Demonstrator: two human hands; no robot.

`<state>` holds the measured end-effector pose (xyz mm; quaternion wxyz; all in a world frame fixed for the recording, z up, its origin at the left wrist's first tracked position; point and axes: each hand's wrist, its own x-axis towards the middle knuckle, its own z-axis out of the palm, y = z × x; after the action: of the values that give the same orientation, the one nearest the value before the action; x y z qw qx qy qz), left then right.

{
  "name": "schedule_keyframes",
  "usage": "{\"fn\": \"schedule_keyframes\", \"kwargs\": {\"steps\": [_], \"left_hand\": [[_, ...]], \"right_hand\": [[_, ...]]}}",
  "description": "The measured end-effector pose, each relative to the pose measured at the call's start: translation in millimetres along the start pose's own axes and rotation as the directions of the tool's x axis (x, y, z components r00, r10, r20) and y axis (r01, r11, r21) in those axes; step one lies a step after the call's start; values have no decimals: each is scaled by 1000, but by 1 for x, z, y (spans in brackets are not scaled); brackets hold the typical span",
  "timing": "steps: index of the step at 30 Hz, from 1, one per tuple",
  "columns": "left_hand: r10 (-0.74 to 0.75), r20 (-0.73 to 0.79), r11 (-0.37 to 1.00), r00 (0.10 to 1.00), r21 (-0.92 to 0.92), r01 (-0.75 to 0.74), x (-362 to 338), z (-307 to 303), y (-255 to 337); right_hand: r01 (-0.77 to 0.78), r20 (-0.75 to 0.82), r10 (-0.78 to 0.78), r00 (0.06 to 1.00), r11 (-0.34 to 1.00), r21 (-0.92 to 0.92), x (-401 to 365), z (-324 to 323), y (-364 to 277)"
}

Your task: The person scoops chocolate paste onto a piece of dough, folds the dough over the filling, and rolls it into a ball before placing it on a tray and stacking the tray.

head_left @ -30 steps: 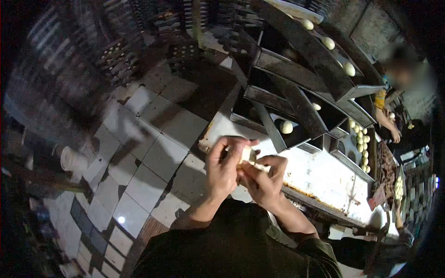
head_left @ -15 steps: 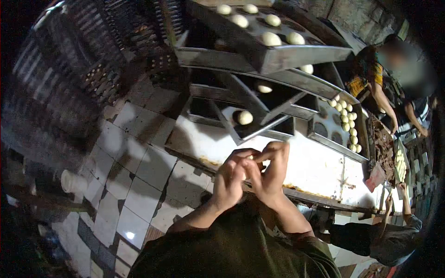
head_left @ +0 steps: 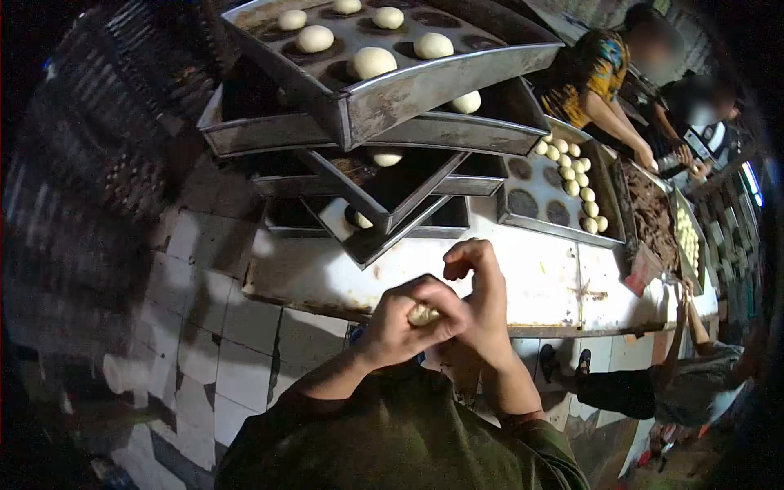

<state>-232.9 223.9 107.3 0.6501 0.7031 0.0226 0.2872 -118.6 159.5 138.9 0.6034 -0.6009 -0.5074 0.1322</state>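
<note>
My left hand (head_left: 402, 328) is closed around a pale dough ball (head_left: 423, 314), which shows between the thumb and fingers. My right hand (head_left: 483, 314) is beside it, palm side against the left fingertips, its upper fingers bent and raised with a gap below them; nothing shows in them. Both hands are in front of my body, above the near edge of the white table (head_left: 523, 282). Just beyond them is a stack of metal trays. On the top tray (head_left: 441, 90), several round dough balls (head_left: 374, 63) sit apart on dark round marks.
At right, a metal tray (head_left: 531, 214) holds several small dough balls (head_left: 587, 194). Past it lie a container of brown filling (head_left: 649, 216) and a red scoop-like object (head_left: 643, 269). Co-workers stand at upper right and lower right. Floor tiles (head_left: 245, 359) show at left.
My hands have separated somewhat at the top; the right fingers have lifted off, and the dough shows more clearly in the left. The view has shifted, bringing the trays larger and leftward.
</note>
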Motion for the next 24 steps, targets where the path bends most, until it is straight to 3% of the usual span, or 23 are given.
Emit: {"fn": "schedule_keyframes", "kwargs": {"steps": [2, 3, 4, 5, 6, 7, 8, 9, 10, 12, 14, 15, 16, 18, 19, 20, 21, 22, 23, 24], "left_hand": [[0, -123, 987, 992, -159, -19, 6, -16, -6], [63, -168, 988, 984, -127, -85, 9, -24, -6], [90, -187, 961, 978, -243, -135, 13, -30, -11], [39, -181, 944, 983, -316, -95, 16, -35, -6], [-11, -171, 920, 985, -388, -57, 16, -38, -1], [6, -102, 804, 995, -591, -66, 14, -36, -3], [-15, 20, 708, 1000, -706, 24, 11, -38, 4], [-80, 124, 695, 989, -705, 144, 7, -45, 8], [-144, 223, 679, 964, -687, 260, 7, -55, 11], [-2, 385, 466, 923, -816, 342, 19, -74, 21], [208, 469, 432, 858, -831, 350, 24, -94, 12], [227, 569, 460, 790, -778, 428, 25, -105, 7], [251, 590, 485, 767, -763, 428, 21, -103, -11], [308, 578, 540, 756, -760, 361, 4, -91, -43], [222, 622, 607, 751, -691, 392, 11, -113, -11], [130, 654, 668, 745, -613, 422, 17, -135, 22], [224, 636, 514, 738, -721, 465, -2, -115, -23], [227, 643, 519, 732, -716, 467, -26, -101, -78], [144, 742, 472, 655, -633, 613, -38, -94, -120], [63, 828, 407, 558, -532, 743, -56, -88, -161]], "right_hand": [[36, -250, -3, 968, 991, 128, -6, 6, 12], [200, -274, -210, 939, 978, -64, -8, 12, 11], [350, -251, -412, 876, 901, -257, -10, 17, 9], [386, -97, -445, 890, 850, -359, -22, 22, 20], [480, 58, -542, 839, 684, -549, -13, 37, 1], [482, 24, -585, 811, 643, -595, -10, 42, 6], [481, -5, -630, 777, 598, -641, -5, 44, 11], [477, -66, -641, 764, 632, -611, 8, 46, 8], [450, 10, -563, 826, 649, -613, 15, 40, -11], [249, 100, -228, 968, 915, -318, 30, 18, -49], [19, -258, -15, 966, 1000, 13, 64, 11, -83], [232, -445, -344, 827, 929, -287, 95, 11, -86], [94, -319, -172, 932, 965, -245, 140, -13, -113], [59, -178, -268, 947, 687, -724, 226, -46, -117], [154, -84, -260, 962, 771, -618, 269, -66, -95], [169, 47, -184, 982, 735, -657, 308, -72, -77], [88, 85, -36, 996, 642, -761, 333, -79, -62], [53, 120, 103, 987, 503, -863, 357, -91, -36], [40, 130, 238, 962, 348, -937, 378, -106, 0], [35, 122, 230, 966, 349, -936, 381, -121, 45]]}}
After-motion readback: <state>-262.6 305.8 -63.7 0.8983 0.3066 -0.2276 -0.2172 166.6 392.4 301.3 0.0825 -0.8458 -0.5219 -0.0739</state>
